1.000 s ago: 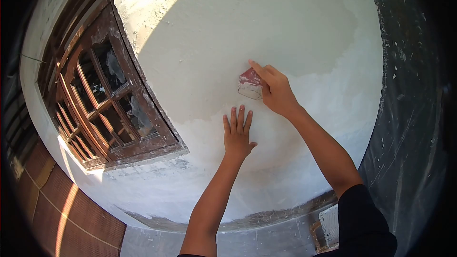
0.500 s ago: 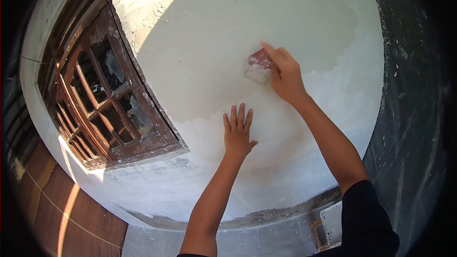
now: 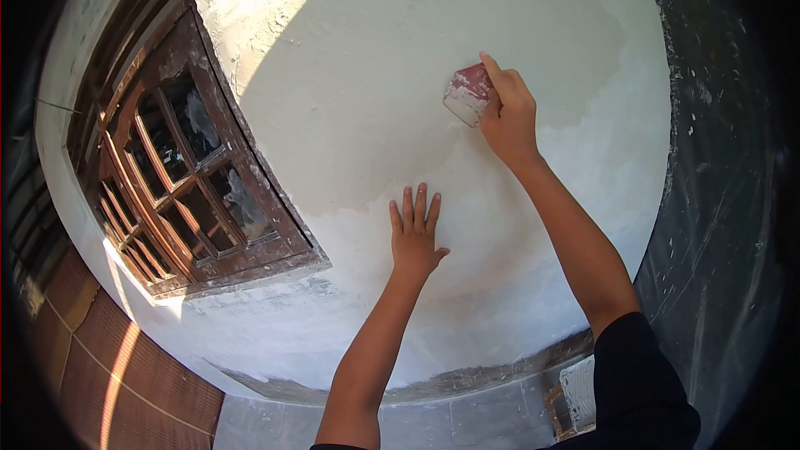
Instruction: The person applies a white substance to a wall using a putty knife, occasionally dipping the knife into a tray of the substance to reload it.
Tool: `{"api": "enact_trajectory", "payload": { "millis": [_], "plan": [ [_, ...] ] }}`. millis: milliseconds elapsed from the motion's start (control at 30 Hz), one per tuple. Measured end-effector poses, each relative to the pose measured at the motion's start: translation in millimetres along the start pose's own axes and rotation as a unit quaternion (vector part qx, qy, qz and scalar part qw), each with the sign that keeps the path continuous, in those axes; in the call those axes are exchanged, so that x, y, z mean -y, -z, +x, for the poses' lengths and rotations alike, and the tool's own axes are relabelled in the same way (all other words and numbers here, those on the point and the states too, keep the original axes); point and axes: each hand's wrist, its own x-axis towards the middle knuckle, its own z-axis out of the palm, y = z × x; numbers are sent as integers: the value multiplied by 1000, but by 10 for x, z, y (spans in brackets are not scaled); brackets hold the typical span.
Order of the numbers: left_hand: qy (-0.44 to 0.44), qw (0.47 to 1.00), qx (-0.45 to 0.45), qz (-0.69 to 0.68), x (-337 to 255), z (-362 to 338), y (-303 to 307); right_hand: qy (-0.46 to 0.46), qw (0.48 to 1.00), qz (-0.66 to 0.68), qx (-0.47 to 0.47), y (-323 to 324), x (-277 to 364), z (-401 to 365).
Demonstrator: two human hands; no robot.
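My right hand (image 3: 512, 117) grips a putty scraper (image 3: 468, 93), a small flat blade with a dark red part and a whitish, smeared lower part. Its lower edge lies against or very near the wall (image 3: 375, 58). Spread flat on the lower, paler part of the wall is my left hand (image 3: 414, 233), fingers apart and holding nothing. Around the scraper the wall coat looks grey and damp, with an uneven border against the whiter surface below and to the right.
A brown wooden window (image 3: 187, 167) with glass panes, spotted white, is at left. Dark sheeting (image 3: 717, 200) hangs at right. Grey floor tiles (image 3: 400, 425) run along the wall's foot, where a whitish, smeared object (image 3: 579, 392) stands. Woven brown panels (image 3: 142, 375) fill the lower left.
My right hand and the scraper have moved up and slightly to the right along the wall. My left hand stays in nearly the same place.
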Motion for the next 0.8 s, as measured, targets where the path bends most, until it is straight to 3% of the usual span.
{"api": "enact_trajectory", "payload": {
  "millis": [33, 133, 167, 267, 367, 433, 500, 600, 633, 700, 733, 800],
  "plan": [
    [-1, 1000, -2, -2, 0, -1, -7, 1, 1000, 1, 0, -9, 34, -26],
    [-2, 1000, -1, -8, -12, 8, 10, 40, 972, 75, 220, -70, 186, -249],
    [-3, 1000, 3, -10, -4, 2, 15, 40, 972, 76, 220, -71, 149, -258],
    [-3, 1000, -14, -18, -4, 2, -37, -8, 1000, -15, 11, -6, -81, -123],
    [0, 1000, -3, -19, -4, 10, -32, -4, 998, 27, 50, 72, 80, -101],
    [12, 1000, 18, -18, -13, 7, 84, 34, 975, 81, 203, -12, 193, -242],
    [22, 999, 42, -17, -38, -8, 117, 63, 975, 33, 208, -74, 75, -252],
    [28, 999, 37, -16, -34, 3, 108, -11, 1000, 3, 25, 62, -67, -19],
    [28, 999, 42, -13, -34, 11, 116, -7, 1000, 3, 26, 85, -24, -3],
    [30, 998, 46, -15, -33, 1, 105, -5, 988, 53, 142, 129, 122, -58],
    [20, 999, 30, -17, -20, -3, 77, 66, 978, 61, 188, 47, 90, -136],
    [13, 1000, 12, -21, -37, -4, 40, 51, 978, 32, 199, 44, 38, -105]
  ]
}}
